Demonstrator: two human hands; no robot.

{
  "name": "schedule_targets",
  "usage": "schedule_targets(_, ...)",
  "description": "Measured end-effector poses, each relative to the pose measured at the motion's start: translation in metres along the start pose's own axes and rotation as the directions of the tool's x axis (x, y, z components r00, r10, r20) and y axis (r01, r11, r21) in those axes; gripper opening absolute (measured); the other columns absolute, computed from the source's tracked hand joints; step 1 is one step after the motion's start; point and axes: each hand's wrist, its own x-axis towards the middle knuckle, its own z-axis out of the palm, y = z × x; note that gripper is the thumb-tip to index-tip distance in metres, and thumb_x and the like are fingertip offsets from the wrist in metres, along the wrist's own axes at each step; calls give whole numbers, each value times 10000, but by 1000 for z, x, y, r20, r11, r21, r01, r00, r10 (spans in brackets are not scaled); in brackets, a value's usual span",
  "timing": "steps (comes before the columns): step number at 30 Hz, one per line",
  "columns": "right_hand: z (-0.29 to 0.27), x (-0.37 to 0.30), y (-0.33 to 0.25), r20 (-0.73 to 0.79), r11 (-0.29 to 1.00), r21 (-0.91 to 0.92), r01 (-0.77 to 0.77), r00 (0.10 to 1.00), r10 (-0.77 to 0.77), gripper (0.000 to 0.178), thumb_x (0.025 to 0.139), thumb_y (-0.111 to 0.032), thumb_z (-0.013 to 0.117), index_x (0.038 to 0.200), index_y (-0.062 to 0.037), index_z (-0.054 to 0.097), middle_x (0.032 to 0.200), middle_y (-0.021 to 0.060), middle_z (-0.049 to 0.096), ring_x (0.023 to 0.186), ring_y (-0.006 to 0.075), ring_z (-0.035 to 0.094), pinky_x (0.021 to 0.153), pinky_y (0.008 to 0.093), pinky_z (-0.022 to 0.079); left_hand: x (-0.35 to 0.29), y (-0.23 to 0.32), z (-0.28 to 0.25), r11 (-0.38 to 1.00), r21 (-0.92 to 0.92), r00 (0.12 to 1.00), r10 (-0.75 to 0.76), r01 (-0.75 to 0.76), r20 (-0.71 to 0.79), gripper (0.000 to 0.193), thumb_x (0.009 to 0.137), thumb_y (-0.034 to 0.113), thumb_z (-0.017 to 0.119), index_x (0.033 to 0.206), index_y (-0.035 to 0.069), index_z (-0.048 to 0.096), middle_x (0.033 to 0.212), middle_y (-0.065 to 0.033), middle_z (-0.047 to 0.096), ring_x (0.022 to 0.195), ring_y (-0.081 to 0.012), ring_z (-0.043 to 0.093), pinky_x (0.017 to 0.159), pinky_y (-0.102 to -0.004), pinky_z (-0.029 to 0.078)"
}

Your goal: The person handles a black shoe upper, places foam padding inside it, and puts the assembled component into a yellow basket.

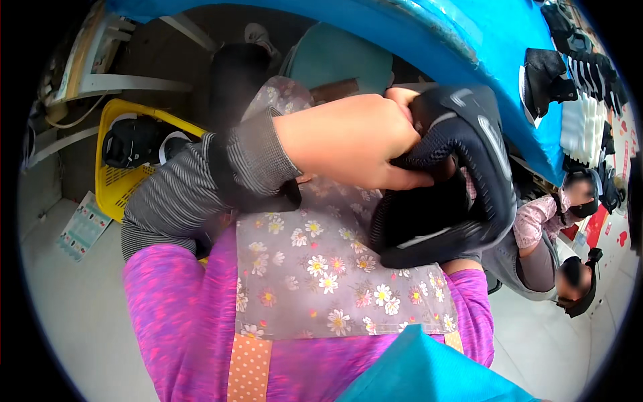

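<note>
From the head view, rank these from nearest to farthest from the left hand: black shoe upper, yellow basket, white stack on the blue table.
1. Black shoe upper: gripped in the left hand.
2. Yellow basket: on the floor, far left.
3. White stack: on the blue table, far right.

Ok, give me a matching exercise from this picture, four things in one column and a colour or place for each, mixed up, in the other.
Things:
1. basket
2. shoe upper
3. apron
4. table

Colour or place:
A. grey with white daisies, on the lap
B. blue, curving along the top
C. yellow, on the floor at the left
D. black with grey trim, gripped by the left hand

Pairs: 1-C, 2-D, 3-A, 4-B
</note>
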Motion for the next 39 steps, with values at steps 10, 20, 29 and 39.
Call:
schedule_targets(10,-12,-4,25,-173,784,-575,233,902,-395,581,850,-163,752,1315,-44,424,1057,172,632,946,251,631,741,333,552,-17,-22,5,931,82,920,-332,355,-209,334,825,360,740,819,28,706,693,-179,641,621,-352,621,582,-391,480)
schedule_targets(20,-21,26,12,151,959,284,14,987,-59,404,807,-274,792,940,-48,485,759,94,562,705,211,565,605,281,476,-9,-8,17,931,365,998,1,-26,68,443,886,429,626,666,46,662,576,-144,595,563,-339,612,585,-437,508)
schedule_targets(29,-41,9,27,-76,969,164,185,982,-174,373,815,-281,793,925,-61,512,732,53,524,662,176,473,573,289,397,-24,-9,21,940,256,965,-178,225,-192,479,854,478,649,660,40,667,598,-151,611,589,-347,625,577,-432,501)
schedule_targets(39,-33,-17,-8,21,847,-195,495,865,-501,288,829,-206,766,916,-40,548,774,93,551,709,211,505,607,304,426,0,-4,15,964,205,980,188,-171,-66,257,857,278,730,880,30,669,679,-146,619,730,-354,627,693,-380,509)
